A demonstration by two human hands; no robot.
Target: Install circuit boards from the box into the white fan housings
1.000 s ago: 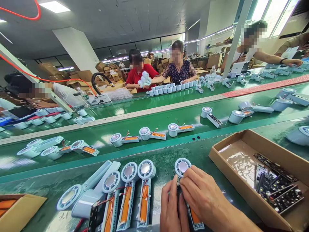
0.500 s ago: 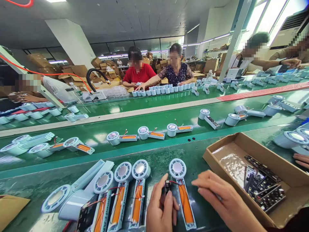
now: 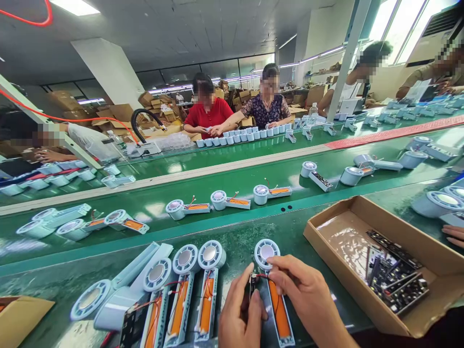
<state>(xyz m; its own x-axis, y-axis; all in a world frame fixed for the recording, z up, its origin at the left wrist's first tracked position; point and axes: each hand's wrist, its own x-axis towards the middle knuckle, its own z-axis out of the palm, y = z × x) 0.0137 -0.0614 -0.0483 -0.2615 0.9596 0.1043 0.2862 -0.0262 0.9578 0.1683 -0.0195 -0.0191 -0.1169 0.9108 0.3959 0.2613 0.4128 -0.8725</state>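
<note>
A pale blue fan unit (image 3: 270,278) with a round head and an orange battery in its open handle lies on the green bench in front of me. My left hand (image 3: 239,316) pinches a small black circuit board (image 3: 251,286) that red and black wires tie to the unit. My right hand (image 3: 302,295) is closed, its fingertips on the wires beside the board, just under the round head. To the left, several like units (image 3: 181,290) lie side by side with their handles open.
A cardboard tray (image 3: 348,270) with black circuit boards (image 3: 397,278) sits at the right. A green conveyor (image 3: 224,205) carries more fan units. Another person's fingers (image 3: 453,234) show at the far right. Workers sit across the belt. A cardboard box corner (image 3: 21,316) lies at lower left.
My right hand lifted off the unit, moved right, then came back to the wires by the board. My left hand has kept its pinch on the board.
</note>
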